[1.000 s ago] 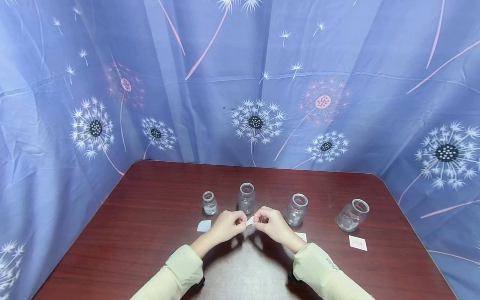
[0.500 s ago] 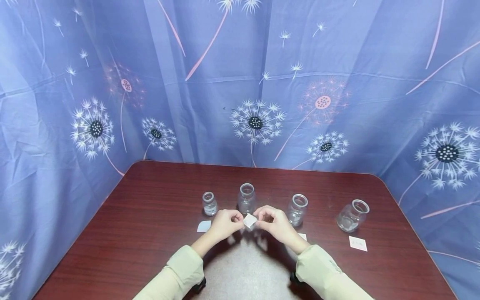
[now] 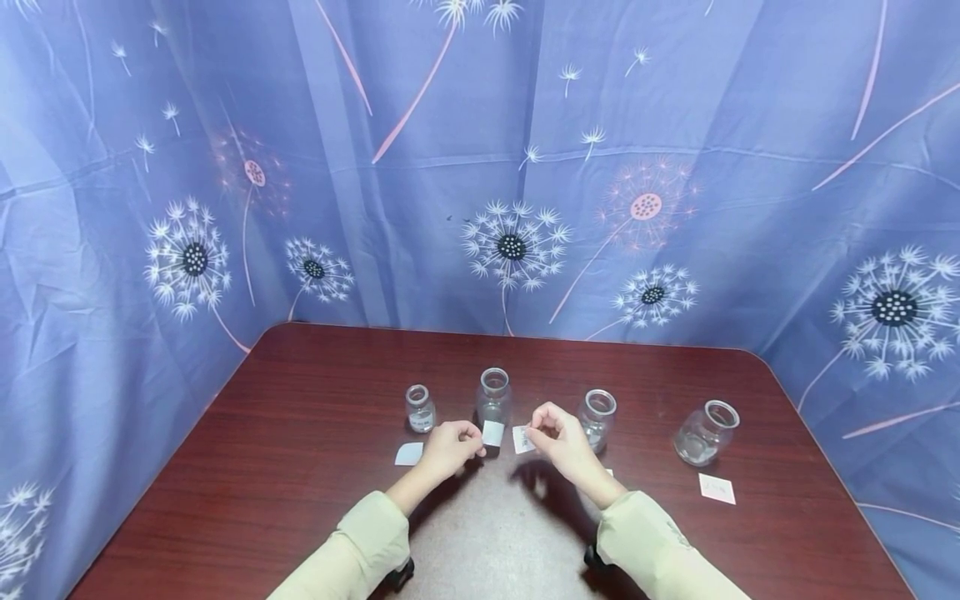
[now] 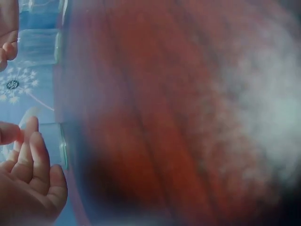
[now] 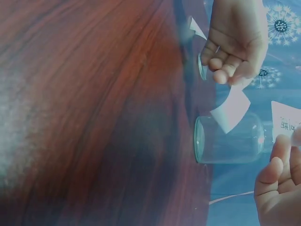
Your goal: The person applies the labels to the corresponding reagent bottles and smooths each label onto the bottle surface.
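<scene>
In the head view my left hand point(image 3: 448, 450) pinches a small pale-blue backing paper point(image 3: 492, 433) by its edge. Between thumb and fingertips of my right hand point(image 3: 562, 443) is a white sticker label point(image 3: 522, 439); dark writing shows on it in the right wrist view. A gap separates label and paper. Both are in front of a clear glass jar point(image 3: 494, 393), which lies on its side in the turned right wrist view. To the left stands a smaller glass jar point(image 3: 420, 407) with a label on its front. Of the left wrist view, only the pinching fingers point(image 4: 40, 155) and blurred table show.
A third glass jar point(image 3: 597, 417) stands beyond my right hand, partly covered by it, and another jar point(image 3: 705, 432) is farther right. A blue-white paper piece point(image 3: 408, 453) lies by my left wrist. Another label point(image 3: 717, 488) lies at the right on the brown table point(image 3: 300, 500).
The label has come away from its backing paper. My right hand has moved slightly right with the label, while my left hand keeps the backing paper.
</scene>
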Tool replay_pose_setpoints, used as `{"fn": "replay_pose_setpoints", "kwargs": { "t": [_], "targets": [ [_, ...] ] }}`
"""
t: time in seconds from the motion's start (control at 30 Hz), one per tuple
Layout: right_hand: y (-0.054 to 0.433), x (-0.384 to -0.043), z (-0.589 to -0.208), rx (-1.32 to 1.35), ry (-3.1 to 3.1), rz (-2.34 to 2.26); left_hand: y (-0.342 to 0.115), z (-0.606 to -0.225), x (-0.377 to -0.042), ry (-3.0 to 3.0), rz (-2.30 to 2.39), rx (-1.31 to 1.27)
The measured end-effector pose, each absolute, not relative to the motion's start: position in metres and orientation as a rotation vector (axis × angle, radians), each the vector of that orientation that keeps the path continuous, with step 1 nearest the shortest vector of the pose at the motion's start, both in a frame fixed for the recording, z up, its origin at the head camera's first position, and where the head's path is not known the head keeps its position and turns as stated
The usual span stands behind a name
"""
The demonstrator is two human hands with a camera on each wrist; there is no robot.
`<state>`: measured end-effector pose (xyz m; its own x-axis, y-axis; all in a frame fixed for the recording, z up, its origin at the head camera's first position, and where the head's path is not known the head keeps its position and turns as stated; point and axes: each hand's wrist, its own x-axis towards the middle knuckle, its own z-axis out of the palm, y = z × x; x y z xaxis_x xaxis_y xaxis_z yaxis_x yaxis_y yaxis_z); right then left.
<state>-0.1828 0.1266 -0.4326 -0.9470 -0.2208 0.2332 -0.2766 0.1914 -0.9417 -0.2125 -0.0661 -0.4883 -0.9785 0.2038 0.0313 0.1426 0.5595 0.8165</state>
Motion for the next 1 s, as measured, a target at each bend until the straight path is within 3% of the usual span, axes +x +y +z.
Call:
{"fn": "replay_pose_setpoints", "kwargs": {
  "t": [0.2, 0.73, 1.0],
  "targets": [
    [0.126, -0.184, -0.434, 0.462, -2.427, 1.918, -0.055, -0.491, -0.211, 2.735, 1.330, 0.398],
    [0.123, -0.186, -0.442, 0.512, -2.520, 1.904, -0.063, -0.491, -0.209, 3.131, 0.655, 0.193],
    [0.119, -0.186, -0.437, 0.618, -2.589, 1.794, -0.060, -0.479, -0.211, 3.101, 1.056, 0.384]
  ]
}}
